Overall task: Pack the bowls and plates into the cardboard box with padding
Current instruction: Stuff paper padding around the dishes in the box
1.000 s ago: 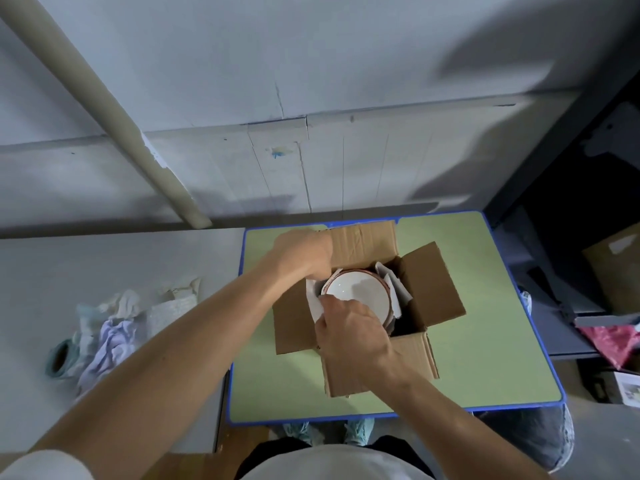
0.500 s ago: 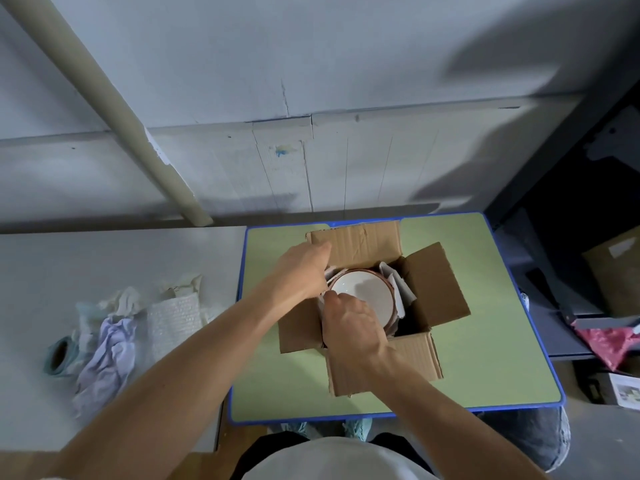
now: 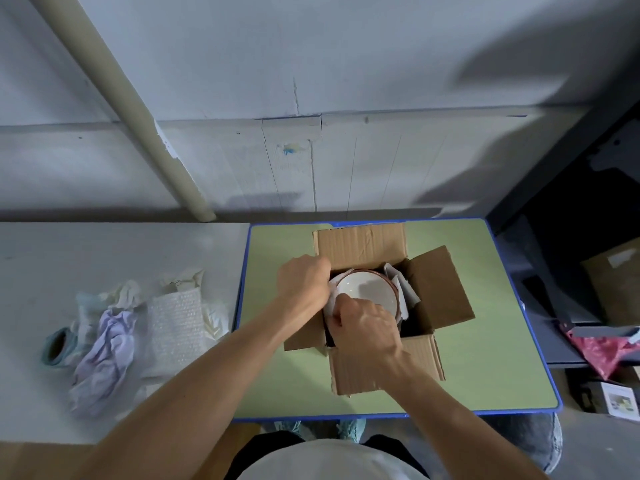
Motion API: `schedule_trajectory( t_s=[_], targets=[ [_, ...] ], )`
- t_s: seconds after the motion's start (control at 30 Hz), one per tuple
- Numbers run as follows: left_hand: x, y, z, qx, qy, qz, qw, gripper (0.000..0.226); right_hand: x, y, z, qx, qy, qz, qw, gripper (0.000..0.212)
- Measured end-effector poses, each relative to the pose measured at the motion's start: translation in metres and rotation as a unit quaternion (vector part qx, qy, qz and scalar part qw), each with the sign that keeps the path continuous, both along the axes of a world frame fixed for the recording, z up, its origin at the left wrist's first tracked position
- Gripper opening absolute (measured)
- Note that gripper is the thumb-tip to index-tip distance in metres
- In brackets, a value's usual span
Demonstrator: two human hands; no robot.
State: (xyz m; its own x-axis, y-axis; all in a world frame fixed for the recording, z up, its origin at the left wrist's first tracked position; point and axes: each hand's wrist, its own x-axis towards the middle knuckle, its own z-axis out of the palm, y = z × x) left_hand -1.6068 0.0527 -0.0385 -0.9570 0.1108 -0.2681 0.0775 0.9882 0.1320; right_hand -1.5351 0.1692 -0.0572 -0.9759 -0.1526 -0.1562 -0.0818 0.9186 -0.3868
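Observation:
An open cardboard box stands on the green table with its flaps spread outward. Inside lies a white bowl with a brown rim, with white paper padding standing along its right side. My left hand is curled at the box's left inner edge, fingers tucked down beside the bowl. My right hand pinches white paper at the bowl's near left rim. What lies under the bowl is hidden.
The green table has a blue rim. On the grey surface to the left lie bubble wrap, crumpled cloth and paper and a tape roll. Dark shelving and a red bag stand at the right.
My left hand has come off the far flap and dropped to the box's left inner edge. My right hand has shifted slightly left along the bowl's rim, working the paper.

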Motion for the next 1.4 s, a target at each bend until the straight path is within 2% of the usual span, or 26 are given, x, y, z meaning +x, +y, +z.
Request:
schedule_trajectory(
  t_s=[0.33, 0.5, 0.63, 0.7, 0.8, 0.9, 1.0, 1.13, 1.27, 1.4],
  targets=[
    [-0.004, -0.004, -0.005, 0.027, 0.021, 0.019, 0.999, 0.014, -0.003, -0.004, -0.001, -0.089, -0.011, -0.018, 0.996, 0.016],
    [-0.001, -0.003, -0.013, 0.063, 0.031, 0.044, 0.997, 0.019, -0.001, -0.007, -0.006, -0.115, -0.043, -0.042, 0.992, 0.025],
    [0.004, -0.01, -0.016, 0.086, 0.057, 0.035, 0.994, 0.02, 0.001, -0.001, -0.006, -0.149, -0.016, -0.035, 0.988, 0.022],
    [0.007, -0.014, -0.016, 0.117, 0.068, 0.035, 0.99, 0.017, -0.003, 0.003, -0.006, -0.137, -0.009, -0.028, 0.99, 0.023],
    [0.016, -0.018, -0.015, 0.149, 0.097, 0.038, 0.983, 0.014, -0.006, 0.009, -0.003, -0.076, -0.038, -0.006, 0.996, 0.041],
    [0.029, -0.022, -0.02, 0.164, 0.087, 0.049, 0.981, 0.026, -0.004, 0.012, -0.002, -0.034, -0.087, 0.034, 0.995, 0.057],
    [0.038, -0.023, -0.027, 0.217, 0.015, 0.062, 0.974, 0.038, -0.004, 0.009, -0.003, -0.051, -0.094, 0.05, 0.993, 0.04],
    [0.038, -0.023, -0.028, 0.265, 0.001, 0.078, 0.961, 0.039, -0.008, 0.0, -0.006, -0.031, -0.087, 0.087, 0.992, 0.037],
    [0.037, -0.016, -0.029, 0.247, 0.019, 0.071, 0.966, 0.035, -0.01, 0.007, -0.01, -0.042, -0.085, 0.116, 0.989, 0.039],
    [0.037, -0.002, -0.03, 0.217, 0.033, 0.07, 0.973, 0.038, -0.007, 0.028, -0.015, -0.074, -0.114, 0.103, 0.985, 0.042]
  ],
)
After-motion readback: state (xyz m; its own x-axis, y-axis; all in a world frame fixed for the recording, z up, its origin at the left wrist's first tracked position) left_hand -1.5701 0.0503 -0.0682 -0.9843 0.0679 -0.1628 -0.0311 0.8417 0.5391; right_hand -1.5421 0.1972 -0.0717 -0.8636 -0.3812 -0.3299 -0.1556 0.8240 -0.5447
